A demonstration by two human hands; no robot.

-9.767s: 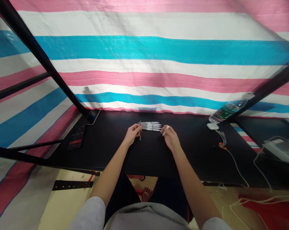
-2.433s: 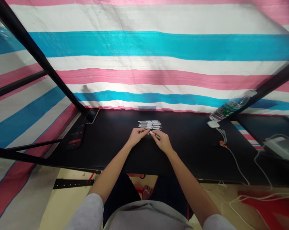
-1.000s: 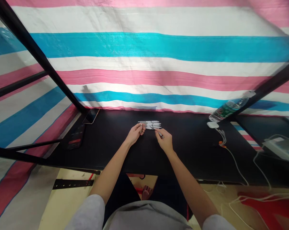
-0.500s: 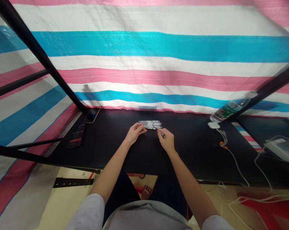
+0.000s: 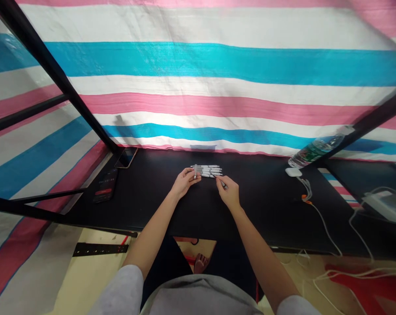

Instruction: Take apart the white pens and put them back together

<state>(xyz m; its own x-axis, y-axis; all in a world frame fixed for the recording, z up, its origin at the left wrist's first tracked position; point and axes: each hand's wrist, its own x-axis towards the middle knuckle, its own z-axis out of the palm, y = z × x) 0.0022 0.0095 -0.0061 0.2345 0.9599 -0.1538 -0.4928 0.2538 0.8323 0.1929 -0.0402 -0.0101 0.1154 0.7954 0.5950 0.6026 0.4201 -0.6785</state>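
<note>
Several white and grey pens [image 5: 211, 169] lie side by side in a row on the black table [image 5: 198, 205], pointing left to right. At the row's left end, my left hand [image 5: 183, 182] pinches a slim grey piece like a pen cap [image 5: 195, 169], which stands across the row. Its lower end is hidden by my fingers. My right hand [image 5: 229, 190] is closed round a pen [image 5: 223, 184] at the row's right end. Only a dark grey part of that pen shows, its thin tip towards the row.
Two phones, one with a lit timer [image 5: 105, 186] and one with a dark screen [image 5: 127, 157], lie at the left. At the right are a leaning water bottle [image 5: 316, 151], a white charger [image 5: 293, 172] and cables [image 5: 322, 223]. Black frame bars [image 5: 50, 65] rise at both sides before striped sheeting.
The grey cap-like piece in my left hand now stands upright and shows above the fingers. My right hand and the row of pens have hardly moved.
</note>
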